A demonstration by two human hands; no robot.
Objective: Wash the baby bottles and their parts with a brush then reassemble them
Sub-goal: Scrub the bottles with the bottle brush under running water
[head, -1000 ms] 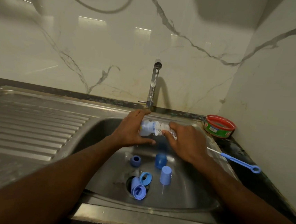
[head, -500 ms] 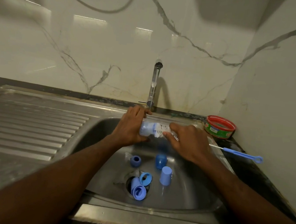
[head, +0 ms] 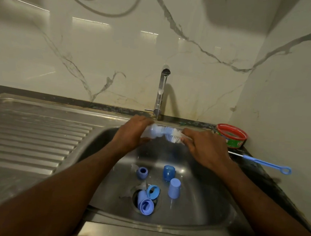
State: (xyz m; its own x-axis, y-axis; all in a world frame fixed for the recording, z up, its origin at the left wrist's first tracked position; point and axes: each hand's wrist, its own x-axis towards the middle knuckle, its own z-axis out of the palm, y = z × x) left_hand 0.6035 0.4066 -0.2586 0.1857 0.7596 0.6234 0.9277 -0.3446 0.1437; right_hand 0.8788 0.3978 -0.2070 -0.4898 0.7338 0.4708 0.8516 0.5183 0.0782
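Over the sink:
Left hand: gripped the bottle sideways.
Right hand: clutched the brush, bristles at the bottle's mouth.
Basin: loose blue parts lay below.

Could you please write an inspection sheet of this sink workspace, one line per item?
Surface: steel sink with a ribbed draining board on the left.
Job's things: bottle held level over the basin with the white bristles of the brush at its mouth; five blue parts lie loose in the basin, two of them over the drain.
Clutter: red-rimmed tub in the right corner.
Grippers: left hand grips the bottle; right hand grips the brush, whose blue handle points right.
Cables: cord hangs against the wall above.
Surroundings: tap, marble-patterned wall; running water cannot be told.
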